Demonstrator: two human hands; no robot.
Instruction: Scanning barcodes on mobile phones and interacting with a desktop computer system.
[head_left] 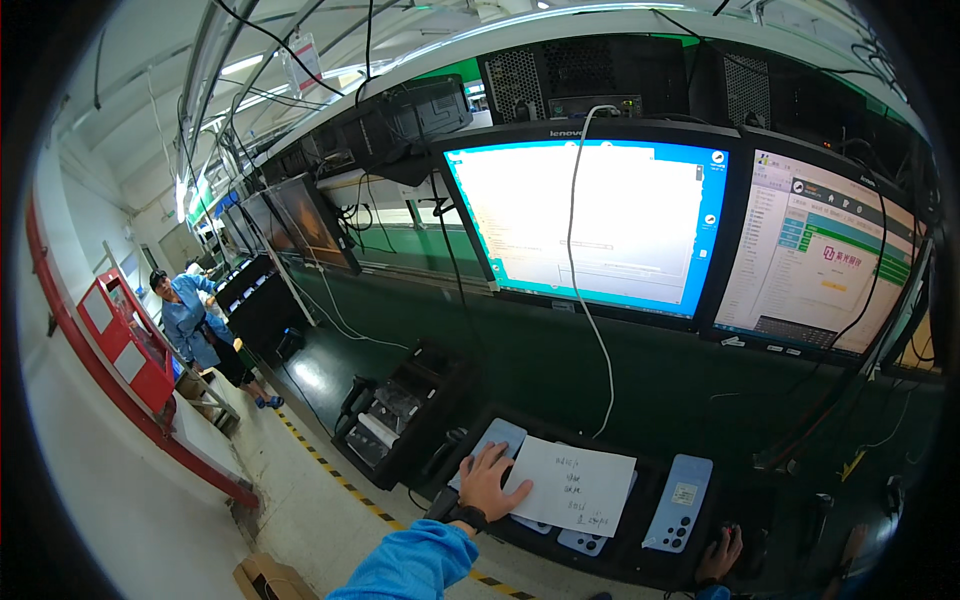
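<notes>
Spread flat, my left hand point(490, 485) lies across a pale blue phone point(503, 434) and the left edge of a white sheet of paper point(572, 480) with handwriting. The sheet partly covers other pale blue phones, whose lower ends show, including one with several round camera lenses point(583, 543). To the right of the paper, another pale blue phone point(679, 505) lies back up with a small white label. These phones sit in a black tray point(640, 568). Near the lower edge, my right hand point(720, 556) curls over what looks like a dark computer mouse, mostly hidden beneath it.
Two lit monitors point(590, 225) point(815, 255) stand behind the dark green bench, with a white cable point(600, 350) hanging in front. A black tray of wrapped items point(395, 410) is left of my hand. A person in blue point(195, 325) stands in the aisle.
</notes>
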